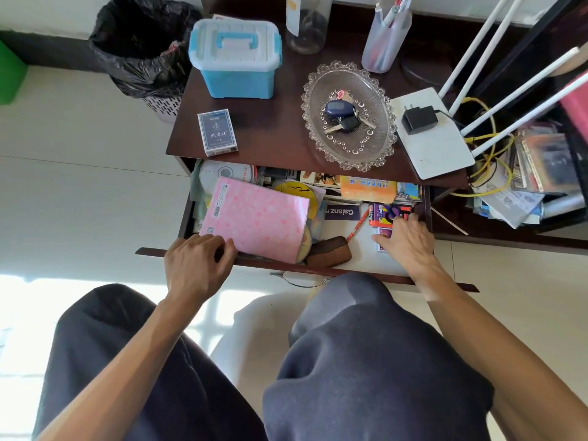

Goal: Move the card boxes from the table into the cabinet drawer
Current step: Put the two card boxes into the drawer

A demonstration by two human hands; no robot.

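A dark blue card box [217,132] lies on the brown table top [270,128] near its front left corner. Below it the cabinet drawer [149,251] is pulled out. My right hand [407,243] reaches into the drawer's right end, palm down over a small purple card box [383,233] that it mostly hides, thumb along the box's left side. Just behind it lies a red and purple card box [385,214], which my fingertips touch. My left hand [197,265] has its fingers curled over the drawer's front edge, beside a pink notebook [257,218].
The drawer also holds discs [222,173], a pencil [358,226], a brown case [329,251] and leaflets. On the table stand a blue storage box [235,58], a glass dish with keys [348,116], a pen cup [385,43] and a white router [436,144]. A bin [140,49] stands to the left.
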